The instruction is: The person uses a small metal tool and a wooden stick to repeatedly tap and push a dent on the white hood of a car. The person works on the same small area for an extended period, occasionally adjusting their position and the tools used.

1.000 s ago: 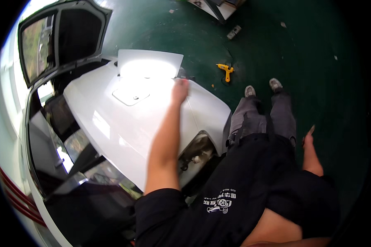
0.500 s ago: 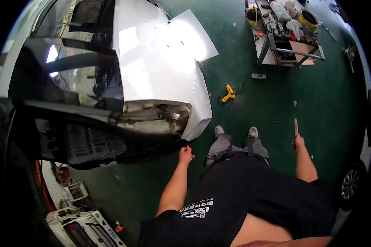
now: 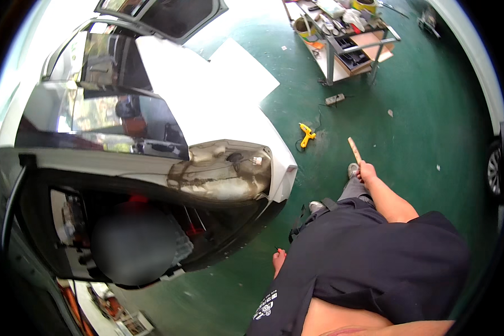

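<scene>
My right hand [image 3: 367, 171] is closed around a thin wooden stick [image 3: 354, 150] that points up and away over the green floor. My left hand [image 3: 278, 261] hangs at my side, mostly hidden behind my dark shirt, holding nothing that I can see. Its fingers look loosely curled. To my left stands a white car [image 3: 207, 112] with a bare, stained headlight cavity [image 3: 221, 171] at its corner. The left hand is a short way below that corner, not touching it.
A yellow hand tool [image 3: 306, 134] with a cord lies on the green floor [image 3: 420, 112] ahead. A metal trolley [image 3: 347, 39] loaded with cans and supplies stands at the back. A white sheet [image 3: 243, 70] lies beside the car. Another car's wheel [image 3: 494, 168] shows at the right edge.
My left hand left the white car panel and dropped to my side. The view swung so the car's headlight corner is near me. My right hand has risen forward with the stick.
</scene>
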Demonstrator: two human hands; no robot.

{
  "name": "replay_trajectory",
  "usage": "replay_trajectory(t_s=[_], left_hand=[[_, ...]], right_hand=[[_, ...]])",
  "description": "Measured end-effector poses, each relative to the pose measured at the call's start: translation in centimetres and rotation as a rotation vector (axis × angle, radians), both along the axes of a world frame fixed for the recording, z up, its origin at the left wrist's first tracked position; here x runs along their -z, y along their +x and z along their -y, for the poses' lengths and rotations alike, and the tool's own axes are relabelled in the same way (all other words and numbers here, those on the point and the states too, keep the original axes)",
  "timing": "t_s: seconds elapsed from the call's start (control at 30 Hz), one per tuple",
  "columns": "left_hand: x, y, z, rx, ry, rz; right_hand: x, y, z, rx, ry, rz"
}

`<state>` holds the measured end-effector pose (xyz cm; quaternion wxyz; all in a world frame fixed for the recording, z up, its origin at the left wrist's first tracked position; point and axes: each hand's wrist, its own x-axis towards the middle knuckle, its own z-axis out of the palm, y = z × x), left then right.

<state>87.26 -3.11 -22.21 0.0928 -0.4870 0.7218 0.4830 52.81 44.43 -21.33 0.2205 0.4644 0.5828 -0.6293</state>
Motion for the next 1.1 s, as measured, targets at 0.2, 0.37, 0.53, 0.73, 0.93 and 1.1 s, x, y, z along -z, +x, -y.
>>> replay_trajectory(t_s=[0.2, 0.37, 0.53, 0.73, 0.93, 1.1], left_hand=[[-20.1, -18.8, 1.1, 0.203, 0.284, -0.187], [-38.7, -36.5, -6.4, 0.798, 0.420, -0.586], [-47.1, -54.4, -15.1, 1.040, -0.078, -0.810], [-43.3, -73.3, -14.6, 1.097, -0.190, -0.674], [-33.9, -81.7, -6.7, 1.296, -0.347, -0.267], [-28.6, -84.8, -2.4, 1.464, -0.370, 0.002]], right_hand=[[-0.4, 4.6, -0.6, 0.213, -0.059, -0.102], [-1.1, 2.4, 0.0, 0.403, -0.147, -0.063], [1.3, -0.6, 3.5, 0.479, -0.209, -0.018], [1.3, -7.8, 8.3, 0.412, -0.308, -0.053], [-6.4, -14.2, 12.0, 0.341, -0.378, -0.332], [-11.9, -17.4, 16.9, 0.384, -0.409, -0.415]])
